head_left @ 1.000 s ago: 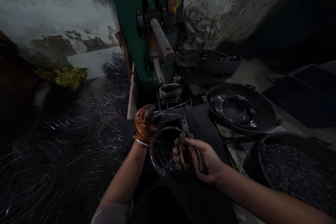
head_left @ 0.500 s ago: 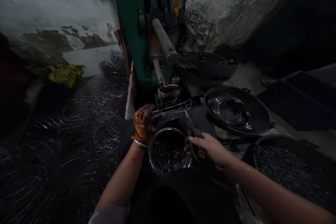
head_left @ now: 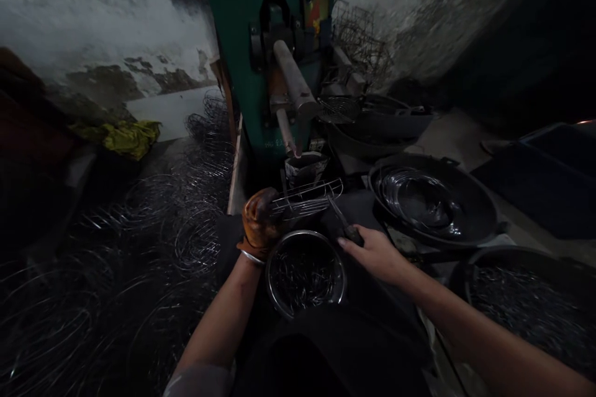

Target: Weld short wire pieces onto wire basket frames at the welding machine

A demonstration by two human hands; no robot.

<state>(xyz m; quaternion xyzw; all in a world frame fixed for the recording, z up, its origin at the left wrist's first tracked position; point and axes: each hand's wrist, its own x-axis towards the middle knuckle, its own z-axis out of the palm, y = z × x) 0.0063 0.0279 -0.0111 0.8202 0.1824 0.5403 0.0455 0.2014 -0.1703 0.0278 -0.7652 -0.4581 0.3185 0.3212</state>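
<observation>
My left hand (head_left: 261, 217), in a stained orange glove, is closed round one end of a wire rack (head_left: 305, 201) made of thin metal rods. The rack's far end sticks out to the right. My bare right hand (head_left: 372, 251) grips a pair of pliers (head_left: 343, 221), whose jaws point up and left and meet or nearly meet the rack's right end. Below the rack, a round metal bowl (head_left: 343, 273) rests at my lap with many short metal pieces (head_left: 305, 282) in it.
A green machine (head_left: 242, 74) with two projecting arms stands ahead. Tangled wire coils (head_left: 190, 217) cover the floor at left. On the right sit a dark pan (head_left: 479, 205) with a wire coil (head_left: 410, 192) and another pan of small metal pieces (head_left: 526, 298). A yellow bag (head_left: 133, 138) lies far left.
The view has shifted slightly, showing a window at top left. My right hand has turned, so the pliers' handles show less; their jaws stay by the rack's right end.
</observation>
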